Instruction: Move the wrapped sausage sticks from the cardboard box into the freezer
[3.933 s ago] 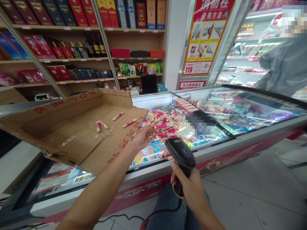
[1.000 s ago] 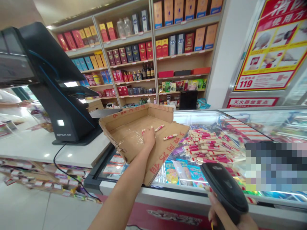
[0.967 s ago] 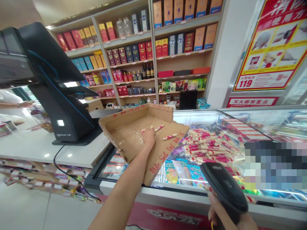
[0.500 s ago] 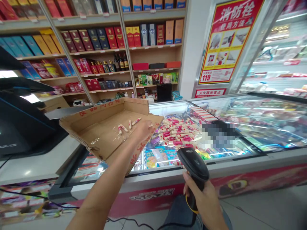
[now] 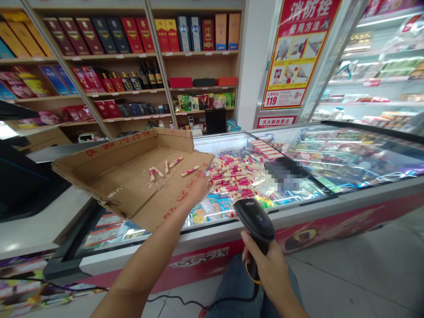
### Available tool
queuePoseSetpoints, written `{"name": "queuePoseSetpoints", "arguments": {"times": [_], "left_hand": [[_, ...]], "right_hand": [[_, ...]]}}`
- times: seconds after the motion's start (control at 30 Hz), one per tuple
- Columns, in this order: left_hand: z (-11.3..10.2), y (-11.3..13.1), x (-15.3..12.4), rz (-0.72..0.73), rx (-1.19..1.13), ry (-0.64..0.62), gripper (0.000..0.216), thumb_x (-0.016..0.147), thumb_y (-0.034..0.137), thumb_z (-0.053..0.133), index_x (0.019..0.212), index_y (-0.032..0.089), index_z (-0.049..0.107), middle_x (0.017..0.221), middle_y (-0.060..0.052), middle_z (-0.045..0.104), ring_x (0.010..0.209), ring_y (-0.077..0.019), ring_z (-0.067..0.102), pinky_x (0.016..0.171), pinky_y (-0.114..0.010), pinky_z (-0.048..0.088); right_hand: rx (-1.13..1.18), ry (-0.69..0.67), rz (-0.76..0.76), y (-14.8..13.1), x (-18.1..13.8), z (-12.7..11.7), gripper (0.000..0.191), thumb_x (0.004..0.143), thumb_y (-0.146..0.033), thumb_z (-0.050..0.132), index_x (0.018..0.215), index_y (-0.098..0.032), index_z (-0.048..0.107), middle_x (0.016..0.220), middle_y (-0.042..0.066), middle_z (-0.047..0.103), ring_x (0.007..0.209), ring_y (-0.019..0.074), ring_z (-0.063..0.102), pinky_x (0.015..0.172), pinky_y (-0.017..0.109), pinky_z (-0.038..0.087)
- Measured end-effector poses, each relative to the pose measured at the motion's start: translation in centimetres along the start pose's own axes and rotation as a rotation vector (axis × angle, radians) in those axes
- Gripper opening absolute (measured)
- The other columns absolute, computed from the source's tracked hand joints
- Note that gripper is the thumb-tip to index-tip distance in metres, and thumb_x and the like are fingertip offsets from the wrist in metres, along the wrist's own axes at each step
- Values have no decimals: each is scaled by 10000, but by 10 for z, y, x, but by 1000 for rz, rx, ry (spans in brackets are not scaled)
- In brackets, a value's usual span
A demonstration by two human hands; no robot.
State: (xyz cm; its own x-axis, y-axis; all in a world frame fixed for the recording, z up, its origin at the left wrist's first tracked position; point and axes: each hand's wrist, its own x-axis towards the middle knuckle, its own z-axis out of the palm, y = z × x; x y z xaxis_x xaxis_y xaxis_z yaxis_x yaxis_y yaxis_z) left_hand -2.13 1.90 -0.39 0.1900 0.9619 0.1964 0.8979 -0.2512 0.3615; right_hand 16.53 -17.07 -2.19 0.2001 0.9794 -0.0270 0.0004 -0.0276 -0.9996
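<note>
My right hand [image 5: 270,265] is wrapped round the grip of a black handheld barcode scanner [image 5: 255,221], held upright in front of the freezer. My left hand [image 5: 200,187] reaches over the front flap of a shallow cardboard box [image 5: 129,150], at the left edge of a heap of slim cream-coloured wrapped sticks with pink labels [image 5: 233,174]. Its fingers are blurred and partly hidden against the heap. Several loose sticks of the same kind [image 5: 175,162] lie in the box.
The box and heap rest on a glass-topped chest freezer [image 5: 298,207] holding packaged goods. A blurred-out dark object [image 5: 285,172] lies right of the heap. The scanner's cable [image 5: 185,302] runs low across the front. A counter [image 5: 26,221] stands left; stocked shelves [image 5: 112,55] line the back.
My left hand has moved right, out of the box to the heap's edge. One more stick now shows on the box's right side. The camera view has shifted; the scanner stays in my right hand.
</note>
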Motion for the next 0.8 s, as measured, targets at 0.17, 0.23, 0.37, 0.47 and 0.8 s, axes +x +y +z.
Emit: {"name": "queuePoseSetpoints", "arguments": {"times": [0.17,0.23,0.37,0.47,0.8], "left_hand": [[-22,-11,-7,-103,-19,76,232,921,197,453,873,143,674,881,-110,701,829,-219,645,715,-267,439],[-32,-17,-11,-110,-56,127,252,919,213,445,802,146,658,801,-90,683,772,-204,627,688,-262,427],[-34,-27,-21,0,-353,160,266,907,271,450,755,158,636,702,-34,628,689,-159,580,657,-246,424],[-22,-32,-24,90,-665,153,302,904,366,462,838,150,661,740,-28,638,664,-137,561,635,-242,436],[-16,-20,-33,86,-780,111,438,829,496,593,1030,137,742,871,-61,746,783,-182,656,727,-278,522]], "right_hand": [[25,-25,-15,-2,3,7,363,776,-521,691,734,-163,641,439,-31,570,414,149,536,428,247,430],[30,-44,-20,-1,4,10,357,777,-511,696,742,-160,641,436,-30,572,411,150,539,430,247,432],[41,-81,-30,-2,7,20,346,786,-504,695,764,-167,619,451,-31,578,417,146,540,433,245,441],[43,-103,-48,-5,8,31,346,790,-505,690,776,-167,617,459,-33,576,425,146,547,448,247,453],[7,-23,-79,-4,6,57,342,781,-507,688,755,-175,612,470,-30,579,433,156,561,452,253,458]]}}
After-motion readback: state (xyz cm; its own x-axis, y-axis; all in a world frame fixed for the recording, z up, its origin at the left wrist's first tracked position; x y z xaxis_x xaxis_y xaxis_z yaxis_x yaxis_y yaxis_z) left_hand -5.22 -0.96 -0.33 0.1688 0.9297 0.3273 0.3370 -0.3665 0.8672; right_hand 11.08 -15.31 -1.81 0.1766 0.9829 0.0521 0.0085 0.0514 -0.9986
